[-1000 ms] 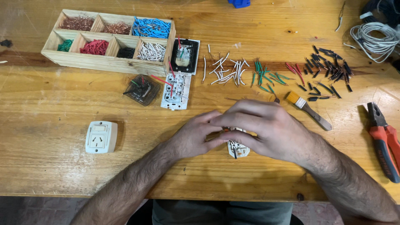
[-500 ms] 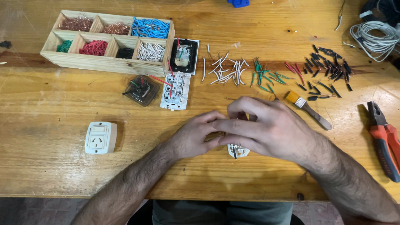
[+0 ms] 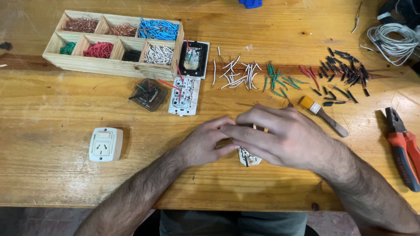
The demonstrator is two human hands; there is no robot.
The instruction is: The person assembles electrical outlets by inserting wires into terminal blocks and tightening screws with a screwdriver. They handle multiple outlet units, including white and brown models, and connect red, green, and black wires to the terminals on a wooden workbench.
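Both of my hands meet at the middle of the wooden table [image 3: 52,192]. My left hand [image 3: 205,142] and my right hand [image 3: 280,135] close together over a small white socket part [image 3: 249,158], most of which is hidden under my fingers. Only its lower edge with a dark slot shows below my right hand. A bit of yellow-orange shows between the fingers, and I cannot tell what it is.
A wooden compartment box [image 3: 111,65] of coloured wire bits sits far left. Opened socket parts [image 3: 184,94], a dark clear cover [image 3: 148,94], a white wall socket [image 3: 106,144], cut wires in white [image 3: 238,76], green [image 3: 276,83], red and black [image 3: 343,72], a small brush [image 3: 323,116], red pliers [image 3: 404,146], coiled white cable [image 3: 393,39].
My hands have shifted slightly and closed more tightly over the white part, so less of it shows now. Nothing else on the table has moved.
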